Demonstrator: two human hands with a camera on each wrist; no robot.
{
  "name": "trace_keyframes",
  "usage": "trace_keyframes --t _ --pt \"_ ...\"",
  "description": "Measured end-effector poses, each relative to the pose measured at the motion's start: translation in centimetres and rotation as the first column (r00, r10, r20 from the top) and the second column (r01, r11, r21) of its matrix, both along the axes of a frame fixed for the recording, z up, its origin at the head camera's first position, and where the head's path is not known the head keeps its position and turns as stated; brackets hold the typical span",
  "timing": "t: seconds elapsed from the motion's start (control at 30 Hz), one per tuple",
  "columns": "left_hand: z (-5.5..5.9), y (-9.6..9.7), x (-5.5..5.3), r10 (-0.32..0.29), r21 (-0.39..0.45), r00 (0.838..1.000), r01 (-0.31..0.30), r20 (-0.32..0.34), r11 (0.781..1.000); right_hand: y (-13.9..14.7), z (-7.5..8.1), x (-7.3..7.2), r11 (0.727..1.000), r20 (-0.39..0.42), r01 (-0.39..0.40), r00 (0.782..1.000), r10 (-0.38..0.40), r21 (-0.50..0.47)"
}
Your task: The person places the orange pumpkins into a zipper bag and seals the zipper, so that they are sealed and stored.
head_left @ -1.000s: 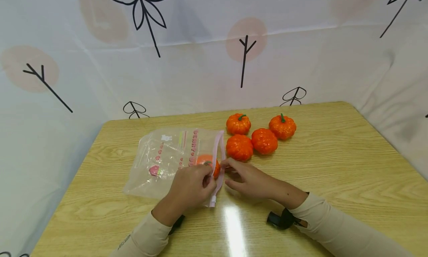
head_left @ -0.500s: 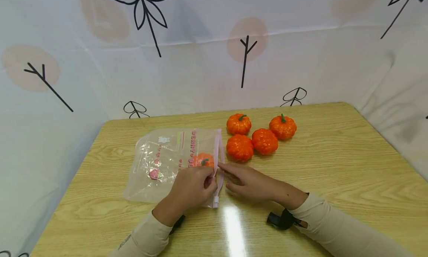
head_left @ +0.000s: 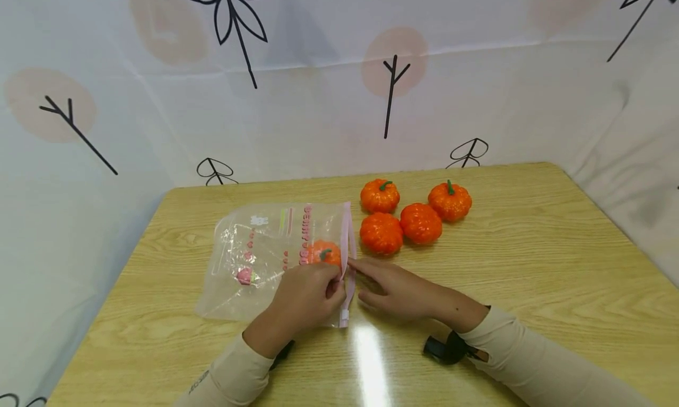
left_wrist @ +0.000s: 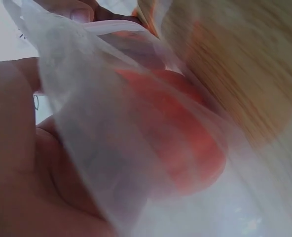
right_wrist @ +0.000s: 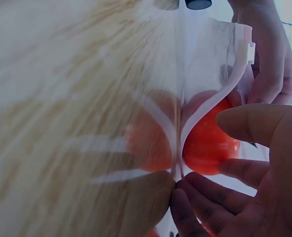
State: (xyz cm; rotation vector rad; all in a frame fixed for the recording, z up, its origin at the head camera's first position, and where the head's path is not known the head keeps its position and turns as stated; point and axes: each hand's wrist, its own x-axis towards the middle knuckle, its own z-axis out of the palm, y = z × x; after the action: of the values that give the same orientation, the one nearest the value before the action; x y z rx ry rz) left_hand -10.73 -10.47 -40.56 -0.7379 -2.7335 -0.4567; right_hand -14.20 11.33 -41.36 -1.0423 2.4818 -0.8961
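Note:
A clear plastic zip bag (head_left: 228, 248) with a pink closure strip and printed strawberry pattern lies flat, its mouth facing right. Just inside the mouth sits a small orange pumpkin (head_left: 325, 252) with a green stem, seen through the plastic. My left hand (head_left: 307, 295) pinches the upper edge of the mouth and holds it lifted. At the opening, my right hand (head_left: 400, 289) extends its fingers; in the right wrist view one fingertip reaches the pumpkin (right_wrist: 210, 143), and others rest at the lower strip by the tabletop. The white slider (head_left: 345, 315) is at the strip's near end.
Several more orange pumpkins stand behind the right hand: one at the back (head_left: 379, 196), a front one (head_left: 381, 234), a middle one (head_left: 421, 223) and a far right one (head_left: 450, 201). The wooden table (head_left: 530, 265) meets a patterned white cloth (head_left: 318, 118) behind.
The pumpkin has slid left, further into the bag, pushed by the right hand's fingers. The bag's mouth has shifted slightly and its upper edge now covers the pumpkin.

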Motion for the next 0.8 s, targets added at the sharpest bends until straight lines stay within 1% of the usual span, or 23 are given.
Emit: trace_keyframes --t 0.4,0.67,0.8 --pt "-0.22 0.12 -0.08 0.019 -0.031 0.999 -0.02 -0.035 0.999 -0.03 0.12 0.01 1.0 0.0 -0.005 1.0 0.005 -0.004" --pt "-0.25 0.24 0.02 0.022 -0.033 1.0 -0.023 -0.013 0.999 0.02 -0.03 0.06 1.0 0.002 -0.001 1.0 0.001 0.001" --pt "-0.43 0.29 0.07 0.022 -0.034 1.0 -0.022 -0.001 0.999 0.0 -0.01 0.12 1.0 -0.006 0.021 1.0 -0.021 -0.011"
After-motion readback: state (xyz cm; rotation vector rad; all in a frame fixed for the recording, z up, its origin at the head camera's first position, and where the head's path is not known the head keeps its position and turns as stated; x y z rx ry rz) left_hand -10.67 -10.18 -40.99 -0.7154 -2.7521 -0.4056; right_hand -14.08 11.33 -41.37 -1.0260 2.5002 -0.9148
